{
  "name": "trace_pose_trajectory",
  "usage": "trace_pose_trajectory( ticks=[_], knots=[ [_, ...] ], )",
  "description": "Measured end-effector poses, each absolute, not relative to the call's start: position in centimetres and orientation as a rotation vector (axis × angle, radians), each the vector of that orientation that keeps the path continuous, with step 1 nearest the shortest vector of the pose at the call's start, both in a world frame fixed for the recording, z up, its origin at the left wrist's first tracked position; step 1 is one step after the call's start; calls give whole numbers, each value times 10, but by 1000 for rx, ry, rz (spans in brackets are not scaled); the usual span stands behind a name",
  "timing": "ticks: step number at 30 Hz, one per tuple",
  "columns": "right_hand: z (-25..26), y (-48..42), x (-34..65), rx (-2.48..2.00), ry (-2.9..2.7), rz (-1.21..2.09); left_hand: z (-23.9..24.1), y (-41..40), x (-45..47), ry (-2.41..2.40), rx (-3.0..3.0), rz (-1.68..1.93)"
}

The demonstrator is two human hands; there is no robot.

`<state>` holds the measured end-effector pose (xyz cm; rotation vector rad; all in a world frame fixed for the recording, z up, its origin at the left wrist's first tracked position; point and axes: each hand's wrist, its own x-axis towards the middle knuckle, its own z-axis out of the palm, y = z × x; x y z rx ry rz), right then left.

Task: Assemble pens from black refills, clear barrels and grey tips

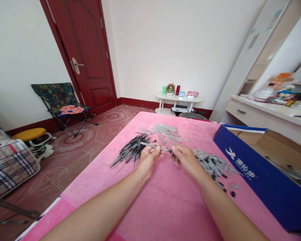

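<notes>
A thin, pale translucent pen (148, 145) lies across both my hands above the pink cloth. My left hand (149, 159) is closed around its middle, with the narrow end sticking out to the left. At the pen's dark right end, my right hand (183, 156) is closed in a pinch; its fingertips are slightly blurred. Left of my hands spreads a heap of dark, thin pen refills (130, 150). Behind them lie pale, clear pen barrels (167, 131). To the right of my right hand is a pile of clear and black pen caps (211, 164).
A blue cardboard box (251, 174) stands open on the table's right side, with thin items inside. The pink cloth (150, 207) covers the table. Beyond are a white side table (175, 98), a folding chair (62, 100) and a white dresser (266, 115).
</notes>
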<state>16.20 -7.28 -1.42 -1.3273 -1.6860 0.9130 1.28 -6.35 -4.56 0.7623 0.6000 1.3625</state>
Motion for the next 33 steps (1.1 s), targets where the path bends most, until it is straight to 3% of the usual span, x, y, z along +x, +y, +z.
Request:
trace_pose_trajectory(
  ticks=[13, 17, 25, 33],
  knots=[
    [-24, -70, 193, -1665, -2147, 343, -39, -67, 13, 685, 1029, 1232],
    [-19, -63, 203, -1547, -1936, 400, -41, -68, 13, 795, 1174, 1183],
    [-2, -64, 217, -1431, -1502, 826, -40, -68, 13, 868, 1218, 1162],
    [5, -69, 214, -1402, -1425, 922, -37, -71, 15, 883, 1187, 1129]
  ],
)
